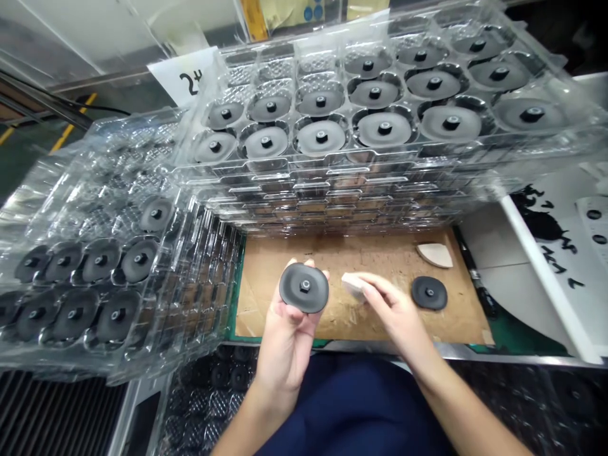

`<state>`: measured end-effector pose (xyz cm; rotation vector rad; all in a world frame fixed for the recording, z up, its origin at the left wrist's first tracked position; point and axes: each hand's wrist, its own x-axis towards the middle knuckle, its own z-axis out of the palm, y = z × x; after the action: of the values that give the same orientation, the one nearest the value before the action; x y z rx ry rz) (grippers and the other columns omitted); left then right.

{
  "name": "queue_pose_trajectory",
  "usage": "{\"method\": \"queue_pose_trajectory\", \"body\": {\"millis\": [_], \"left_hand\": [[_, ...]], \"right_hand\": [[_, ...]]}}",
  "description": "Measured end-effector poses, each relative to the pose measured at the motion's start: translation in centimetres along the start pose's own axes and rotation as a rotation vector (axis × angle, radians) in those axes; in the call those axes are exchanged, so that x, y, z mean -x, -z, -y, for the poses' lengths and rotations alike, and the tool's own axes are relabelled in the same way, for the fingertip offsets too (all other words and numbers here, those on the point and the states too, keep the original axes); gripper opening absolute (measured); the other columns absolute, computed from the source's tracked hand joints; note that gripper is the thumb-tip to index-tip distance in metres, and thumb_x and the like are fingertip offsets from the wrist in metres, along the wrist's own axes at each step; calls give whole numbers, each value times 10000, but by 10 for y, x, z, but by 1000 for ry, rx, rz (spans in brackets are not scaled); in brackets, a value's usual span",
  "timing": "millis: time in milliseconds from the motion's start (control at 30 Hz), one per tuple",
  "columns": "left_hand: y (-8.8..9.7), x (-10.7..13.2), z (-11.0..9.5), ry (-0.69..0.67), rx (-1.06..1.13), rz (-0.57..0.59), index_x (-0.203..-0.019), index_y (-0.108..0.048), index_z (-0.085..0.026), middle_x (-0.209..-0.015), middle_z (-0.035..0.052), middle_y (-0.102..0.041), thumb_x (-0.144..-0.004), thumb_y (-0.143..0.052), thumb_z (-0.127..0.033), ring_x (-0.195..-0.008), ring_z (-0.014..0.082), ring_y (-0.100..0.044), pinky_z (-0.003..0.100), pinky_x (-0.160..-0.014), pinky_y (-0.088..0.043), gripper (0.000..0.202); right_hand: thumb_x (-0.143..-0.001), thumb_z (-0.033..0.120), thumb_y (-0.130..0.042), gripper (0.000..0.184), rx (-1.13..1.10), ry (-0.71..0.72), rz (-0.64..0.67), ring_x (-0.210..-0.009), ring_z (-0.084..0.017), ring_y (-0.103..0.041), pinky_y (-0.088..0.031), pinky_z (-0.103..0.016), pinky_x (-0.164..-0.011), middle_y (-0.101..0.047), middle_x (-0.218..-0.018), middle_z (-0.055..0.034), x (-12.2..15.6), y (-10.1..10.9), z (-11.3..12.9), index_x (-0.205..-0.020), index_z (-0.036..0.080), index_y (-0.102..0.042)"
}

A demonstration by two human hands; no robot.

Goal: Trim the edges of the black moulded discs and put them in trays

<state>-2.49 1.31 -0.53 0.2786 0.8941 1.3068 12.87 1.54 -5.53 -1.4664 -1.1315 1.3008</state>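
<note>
My left hand [287, 332] grips a dark grey round disc [304, 288] with a small black hub, face towards me, above the brown cardboard mat [380, 259]. My right hand [392, 310] pinches a small white wedge-shaped pad [354, 285] just right of that disc, close to its edge. A second dark disc [429, 292] lies flat on the mat to the right of my right hand. Another white wedge [436, 254] rests on the mat behind it.
A tall stack of clear plastic trays [380, 190] holding several grey discs stands behind the mat. A lower stack of clear trays [95, 272] with discs sits at the left. A white board [536, 272] with black marks lies at the right. A paper label [190, 79] reads "2".
</note>
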Motion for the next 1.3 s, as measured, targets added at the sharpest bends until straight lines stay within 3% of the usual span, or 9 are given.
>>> {"method": "queue_pose_trajectory", "body": {"millis": [200,333,467,567,633,733,900,1067,1300], "left_hand": [[3,-7,0,55,10,-98,-1064,-666,-251,-1134,32,-677,-606,-804,-344,-1046,231,-631,312,-903,-514,487],[2,-9,2,71,-20,-74,-1101,-647,-254,-1150,43,-667,-625,-800,-327,-1072,239,-613,297,-877,-518,505],[2,-7,3,163,-76,-50,-1206,-582,-255,-1157,51,-662,-713,-729,-238,-1075,216,-605,283,-888,-506,514],[3,-5,3,189,-111,-86,-1248,-544,-275,-1185,42,-651,-717,-706,-181,-1061,207,-611,286,-888,-508,563],[3,-4,4,195,-102,-92,-1258,-533,-279,-1170,43,-657,-727,-700,-195,-1073,210,-607,296,-904,-501,562],[2,-3,5,205,-89,-67,-1213,-570,-270,-1122,38,-675,-691,-742,-218,-1081,218,-604,302,-936,-478,551],[2,-1,3,184,-59,-61,-1188,-589,-292,-1182,36,-648,-593,-815,-357,-1096,251,-598,326,-937,-482,640],[-2,3,6,218,-22,-54,-1154,-616,-262,-1182,50,-648,-551,-836,-361,-1151,257,-561,276,-886,-501,649],[-5,15,12,211,-67,32,-1207,-585,-263,-1195,43,-653,-693,-747,-347,-1168,263,-554,320,-952,-479,545]], "right_hand": [[-908,451,-420,394,-149,-173,96,-317,-72,-360,-251,-189,-295,-592,-524,-9,6,-11,-20,-929,115,-625],[-831,380,-583,271,-163,-58,41,-530,-109,-554,-422,-202,-426,-655,-760,-20,-4,-5,31,-1021,189,-613],[-877,174,-509,204,167,420,191,-900,-162,-619,-505,-276,-791,-669,-977,-58,-4,-10,81,-1039,181,-633],[-888,107,-478,209,357,456,453,-807,-123,-622,-498,-222,-734,-670,-889,-19,-4,-15,95,-983,183,-648],[-894,110,-467,209,385,477,409,-800,-128,-619,-496,-229,-731,-669,-879,-25,-4,-15,97,-974,173,-650],[-906,131,-440,227,340,523,272,-798,-150,-617,-503,-265,-735,-670,-906,-69,0,-11,93,-1006,135,-644],[-858,159,-545,161,200,175,490,-764,-131,-646,-506,-225,-658,-703,-866,-3,16,14,51,-922,218,-681],[-852,277,-576,177,106,-7,253,-810,-170,-674,-536,-264,-682,-704,-935,-42,21,31,10,-998,194,-630],[-902,194,-509,184,287,548,114,-855,-147,-636,-518,-251,-749,-685,-969,-32,18,12,87,-1043,200,-626]]}}
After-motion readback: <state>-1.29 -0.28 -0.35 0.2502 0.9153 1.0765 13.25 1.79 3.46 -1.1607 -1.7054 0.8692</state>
